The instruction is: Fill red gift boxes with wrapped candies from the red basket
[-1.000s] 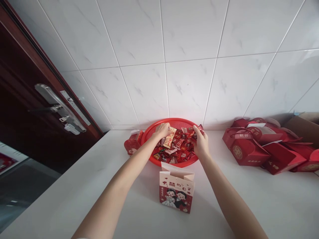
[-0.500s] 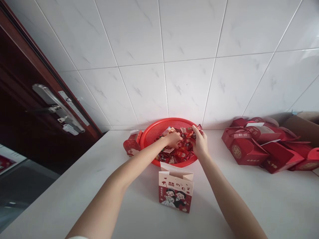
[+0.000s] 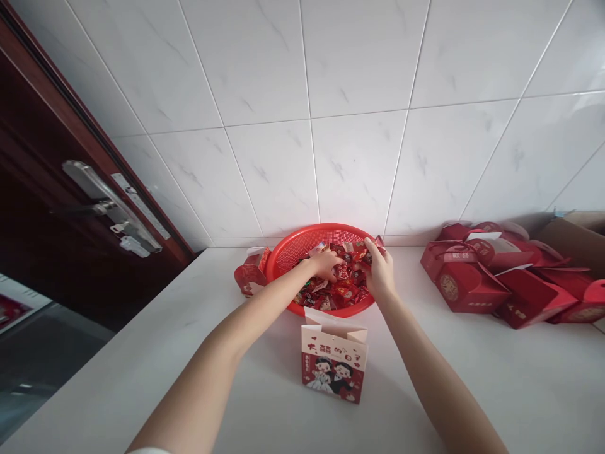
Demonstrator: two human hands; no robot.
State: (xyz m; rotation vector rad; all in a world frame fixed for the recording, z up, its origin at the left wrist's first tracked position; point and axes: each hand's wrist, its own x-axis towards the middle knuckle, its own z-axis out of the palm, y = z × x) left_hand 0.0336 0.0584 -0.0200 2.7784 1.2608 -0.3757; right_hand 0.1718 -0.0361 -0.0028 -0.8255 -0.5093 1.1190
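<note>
A red basket (image 3: pixel 295 241) holds many small wrapped sweets (image 3: pixel 345 291), mostly red. My left hand (image 3: pixel 325 263) reaches in over the middle of the heap, its fingers bent down onto the sweets; whether it grips one is hidden. At the basket's right side, my right hand (image 3: pixel 380 271) is closed on red wrapped sweets (image 3: pixel 362 252), thumb and fingers around them. In front of the basket stands an open-topped paper box (image 3: pixel 333 369) with a cartoon couple on its face; neither hand touches it.
A small red box (image 3: pixel 252 272) stands against the basket's left side. Several red boxes (image 3: pixel 472 287) are piled at the right, with a cardboard carton (image 3: pixel 571 236) behind them. The tiled wall (image 3: pixel 359 170) rises behind the white table (image 3: pixel 189 353). A dark door (image 3: pixel 42 189) is at the left.
My left hand's fingers have shifted slightly among the sweets, and a few sweets beneath them lie differently. My right hand has stayed in almost the same place.
</note>
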